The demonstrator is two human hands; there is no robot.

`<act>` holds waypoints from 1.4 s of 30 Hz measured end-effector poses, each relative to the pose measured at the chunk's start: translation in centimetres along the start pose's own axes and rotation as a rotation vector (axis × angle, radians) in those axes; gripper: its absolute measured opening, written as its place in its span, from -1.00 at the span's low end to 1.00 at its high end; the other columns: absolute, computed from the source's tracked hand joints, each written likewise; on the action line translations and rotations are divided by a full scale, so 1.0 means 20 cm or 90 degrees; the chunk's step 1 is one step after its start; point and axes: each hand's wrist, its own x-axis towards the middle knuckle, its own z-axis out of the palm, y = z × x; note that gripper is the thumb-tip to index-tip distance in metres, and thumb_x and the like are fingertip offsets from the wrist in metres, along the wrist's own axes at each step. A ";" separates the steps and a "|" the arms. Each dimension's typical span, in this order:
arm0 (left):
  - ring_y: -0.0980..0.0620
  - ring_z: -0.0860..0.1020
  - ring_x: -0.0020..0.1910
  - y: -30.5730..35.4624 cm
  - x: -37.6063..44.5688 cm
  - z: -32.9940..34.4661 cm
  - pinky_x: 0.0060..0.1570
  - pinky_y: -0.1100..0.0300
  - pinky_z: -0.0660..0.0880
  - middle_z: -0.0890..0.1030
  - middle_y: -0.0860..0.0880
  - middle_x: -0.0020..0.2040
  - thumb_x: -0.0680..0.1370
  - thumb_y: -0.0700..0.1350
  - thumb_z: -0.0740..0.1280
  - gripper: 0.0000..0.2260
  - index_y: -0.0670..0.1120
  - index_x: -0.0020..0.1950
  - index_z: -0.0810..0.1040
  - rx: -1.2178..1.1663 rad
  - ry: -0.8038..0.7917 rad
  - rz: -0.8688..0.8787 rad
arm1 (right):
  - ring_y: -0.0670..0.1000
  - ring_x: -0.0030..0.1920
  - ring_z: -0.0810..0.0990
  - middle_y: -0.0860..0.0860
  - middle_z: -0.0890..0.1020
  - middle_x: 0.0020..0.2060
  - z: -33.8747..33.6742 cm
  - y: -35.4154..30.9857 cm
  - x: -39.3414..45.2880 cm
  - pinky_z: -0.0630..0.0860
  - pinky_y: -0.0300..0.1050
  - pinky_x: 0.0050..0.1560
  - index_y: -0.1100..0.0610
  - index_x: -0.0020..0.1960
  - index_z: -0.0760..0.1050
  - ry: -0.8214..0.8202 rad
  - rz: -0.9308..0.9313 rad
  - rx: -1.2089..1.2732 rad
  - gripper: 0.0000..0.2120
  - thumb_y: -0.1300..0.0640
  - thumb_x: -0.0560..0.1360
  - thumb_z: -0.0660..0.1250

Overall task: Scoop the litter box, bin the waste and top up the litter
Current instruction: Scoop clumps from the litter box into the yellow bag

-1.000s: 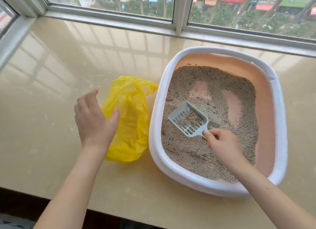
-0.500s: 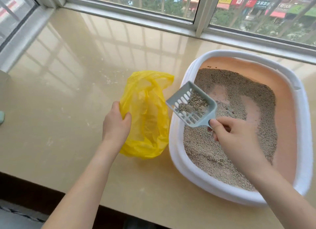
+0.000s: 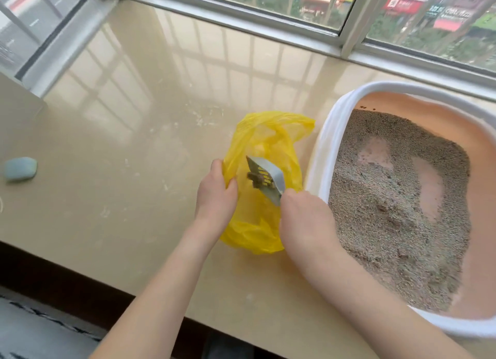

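Note:
A yellow plastic bag lies on the beige sill just left of the litter box, a white-rimmed tub with a pink inside and grey litter showing bare patches. My left hand grips the bag's left edge and holds its mouth wide. My right hand grips the handle of a grey slotted scoop, which is tilted over the bag's mouth. A dark clump of waste is sliding off the scoop into the bag.
A small pale blue object lies at the sill's far left. The window frame runs along the back. The sill's front edge drops to a dark floor. Scattered white specks mark the sill behind the bag.
My right hand carried the loaded scoop from the litter box leftward over the bag and tipped it. My left hand closed on the bag's edge and opened it. The view shifted left.

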 end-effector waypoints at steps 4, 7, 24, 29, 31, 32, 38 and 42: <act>-0.19 0.51 -0.08 -0.01 0.00 -0.01 -0.11 -0.01 0.46 0.58 -0.12 -0.05 0.53 -0.24 0.20 -0.81 -0.09 0.13 0.39 -0.001 0.009 0.017 | 0.13 -0.09 0.62 0.14 0.60 -0.10 0.07 -0.06 0.02 0.49 -0.11 -0.18 0.27 0.01 0.52 0.097 -0.009 -0.107 -0.67 0.43 0.46 0.02; -0.18 0.50 -0.09 -0.02 0.00 -0.01 -0.13 0.00 0.45 0.57 -0.13 -0.05 0.53 -0.24 0.20 -0.80 -0.10 0.15 0.39 -0.009 0.010 0.015 | 0.13 -0.13 0.62 0.12 0.60 -0.14 0.07 -0.04 0.01 0.43 -0.09 -0.25 0.24 -0.03 0.50 0.110 -0.027 -0.107 -0.71 0.42 0.46 0.04; -0.04 0.44 -0.05 0.08 -0.10 0.08 -0.11 0.15 0.30 0.51 -0.03 0.07 0.49 -0.18 0.28 -0.58 -0.07 0.35 0.32 -0.025 0.060 0.011 | -0.09 -0.48 0.38 0.02 0.55 -0.45 -0.15 0.60 -0.20 0.27 -0.28 -0.58 0.14 -0.18 0.61 0.085 0.157 0.858 -0.83 0.29 0.52 0.29; -0.03 0.40 -0.04 0.11 -0.10 0.13 -0.07 0.12 0.31 0.51 -0.11 0.18 0.49 -0.16 0.30 -0.53 -0.09 0.38 0.29 0.012 0.084 0.001 | -0.05 -0.53 0.38 -0.01 0.57 -0.50 -0.16 1.00 -0.28 0.34 -0.19 -0.49 0.00 -0.24 0.62 0.120 0.164 0.571 -0.77 0.03 0.55 0.29; -0.03 0.39 -0.06 0.12 -0.11 0.14 -0.08 0.13 0.30 0.51 -0.12 0.18 0.49 -0.17 0.31 -0.54 -0.10 0.37 0.29 0.022 0.098 -0.002 | 0.01 -0.51 0.46 0.01 0.57 -0.52 -0.12 1.14 -0.29 0.44 -0.09 -0.41 -0.01 -0.34 0.58 0.077 0.158 0.325 -0.71 -0.01 0.53 0.29; -0.04 0.39 -0.05 0.12 -0.11 0.15 -0.08 0.13 0.29 0.51 -0.13 0.17 0.49 -0.17 0.31 -0.54 -0.10 0.37 0.29 0.026 0.104 -0.004 | 0.03 -0.48 0.50 0.02 0.55 -0.53 -0.09 1.19 -0.29 0.47 -0.06 -0.40 0.02 -0.37 0.54 0.047 0.153 0.211 -0.69 0.00 0.52 0.29; -0.17 0.47 0.08 0.12 -0.13 0.19 -0.06 0.11 0.31 0.51 -0.15 0.19 0.49 -0.16 0.31 -0.52 -0.12 0.38 0.28 0.041 0.126 -0.006 | 0.02 -0.49 0.43 0.01 0.47 -0.57 -0.03 1.41 -0.27 0.33 -0.19 -0.49 0.14 -0.47 0.37 -0.061 0.123 -0.057 -0.66 0.06 0.44 0.28; -0.18 0.46 0.09 0.12 -0.15 0.19 -0.05 0.11 0.29 0.50 -0.16 0.21 0.49 -0.17 0.30 -0.53 -0.11 0.38 0.28 0.053 0.136 -0.015 | 0.04 -0.48 0.29 0.01 0.36 -0.52 -0.04 1.56 -0.29 0.23 -0.17 -0.46 0.16 -0.47 0.33 -0.115 0.111 -0.138 -0.68 0.10 0.39 0.31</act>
